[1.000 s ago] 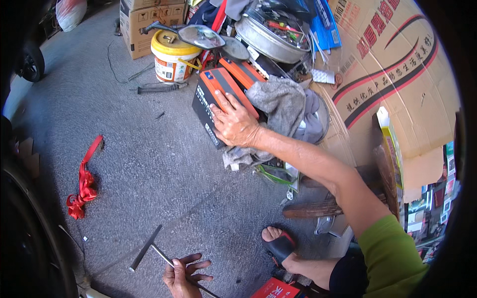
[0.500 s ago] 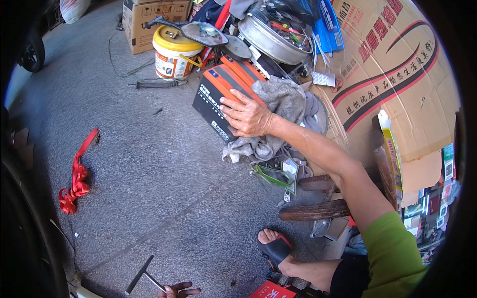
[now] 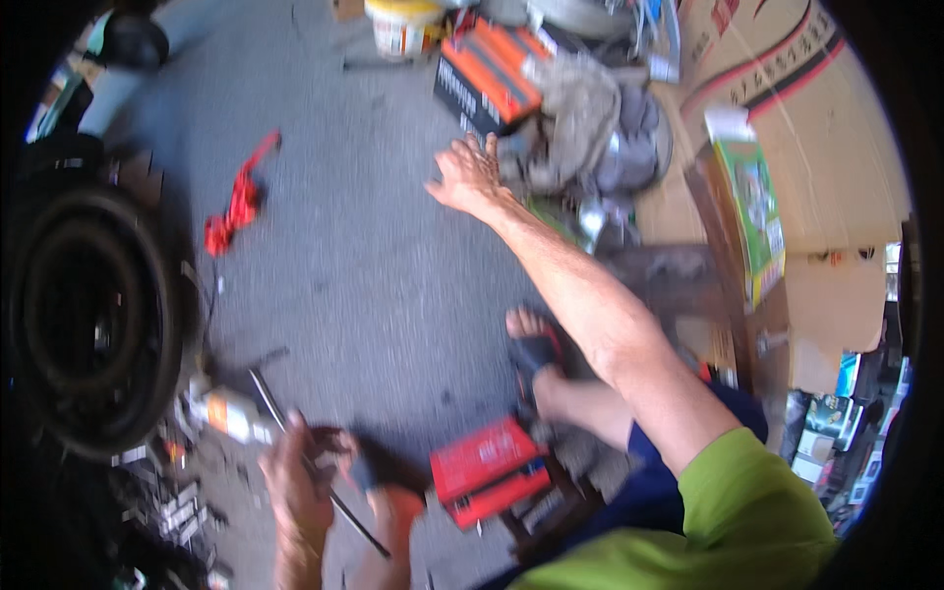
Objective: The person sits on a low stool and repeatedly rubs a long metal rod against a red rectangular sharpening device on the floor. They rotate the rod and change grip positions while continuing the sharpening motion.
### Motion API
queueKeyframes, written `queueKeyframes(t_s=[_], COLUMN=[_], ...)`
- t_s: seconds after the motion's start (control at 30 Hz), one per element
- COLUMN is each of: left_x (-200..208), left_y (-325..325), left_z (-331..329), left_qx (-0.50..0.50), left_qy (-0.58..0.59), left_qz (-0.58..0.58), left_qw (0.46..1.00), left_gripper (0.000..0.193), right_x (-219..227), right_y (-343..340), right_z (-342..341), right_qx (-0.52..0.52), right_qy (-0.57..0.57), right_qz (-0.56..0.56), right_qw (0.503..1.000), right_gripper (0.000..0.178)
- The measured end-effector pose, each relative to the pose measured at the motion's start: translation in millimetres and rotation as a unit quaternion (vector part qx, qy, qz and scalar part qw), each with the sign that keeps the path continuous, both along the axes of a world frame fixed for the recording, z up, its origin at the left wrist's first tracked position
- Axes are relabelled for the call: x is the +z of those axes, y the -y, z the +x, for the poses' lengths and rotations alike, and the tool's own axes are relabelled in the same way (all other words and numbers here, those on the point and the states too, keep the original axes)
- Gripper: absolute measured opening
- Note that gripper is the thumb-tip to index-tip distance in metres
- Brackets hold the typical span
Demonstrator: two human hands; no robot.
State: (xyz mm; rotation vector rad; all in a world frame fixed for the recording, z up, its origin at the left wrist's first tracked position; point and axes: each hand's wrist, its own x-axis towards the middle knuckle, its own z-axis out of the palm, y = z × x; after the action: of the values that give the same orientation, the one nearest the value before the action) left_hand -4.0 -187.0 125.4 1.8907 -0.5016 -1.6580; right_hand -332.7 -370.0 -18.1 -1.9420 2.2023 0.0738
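In the lower left, my left hand (image 3: 297, 487) is closed around a T-handle wrench (image 3: 265, 396), whose thin metal bar sticks out on both sides of the fingers. My right hand (image 3: 470, 179) reaches far forward over the floor, blurred, with fingers spread and nothing in them. Just beyond it stands a black and orange box (image 3: 477, 95), apart from the hand or nearly so; the blur hides the exact gap. Grey cloths (image 3: 580, 118) lie against the box's right side.
A red case (image 3: 489, 462) sits near my feet. To the left are a wheel (image 3: 93, 320), a white bottle (image 3: 234, 415) and a red ribbon (image 3: 236, 206). A yellow-rimmed bucket (image 3: 401, 29) stands at the back; large cardboard (image 3: 836, 187) and a green box (image 3: 752, 211) are at right.
My right hand has come off the black and orange box and drawn back toward me. The view has tilted down and left, bringing the wheel, red case and more of my left hand into sight.
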Motion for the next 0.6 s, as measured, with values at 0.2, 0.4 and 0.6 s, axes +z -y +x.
queueKeyframes(t_s=[0.2,0.4,0.6], left_x=[97.0,134.1,125.4], left_y=[-76.9,-121.2,-115.4], left_z=[31.4,19.7,12.7], left_qx=[0.136,0.193,0.188], left_qy=[-0.086,-0.205,-0.215], left_qz=[-0.034,-0.082,-0.060], left_qw=[0.986,0.956,0.956], left_gripper=[0.026,0.026,0.024], right_x=[-7.1,27.2,3.9], right_y=[-264.7,-427.9,-443.3], right_z=[80.9,66.7,54.9], right_qx=[-0.118,-0.559,-0.579], right_qy=[0.272,0.557,0.644], right_qz=[0.160,0.196,0.314], right_qw=[0.942,0.582,0.391], right_gripper=[0.061,0.065,0.075])
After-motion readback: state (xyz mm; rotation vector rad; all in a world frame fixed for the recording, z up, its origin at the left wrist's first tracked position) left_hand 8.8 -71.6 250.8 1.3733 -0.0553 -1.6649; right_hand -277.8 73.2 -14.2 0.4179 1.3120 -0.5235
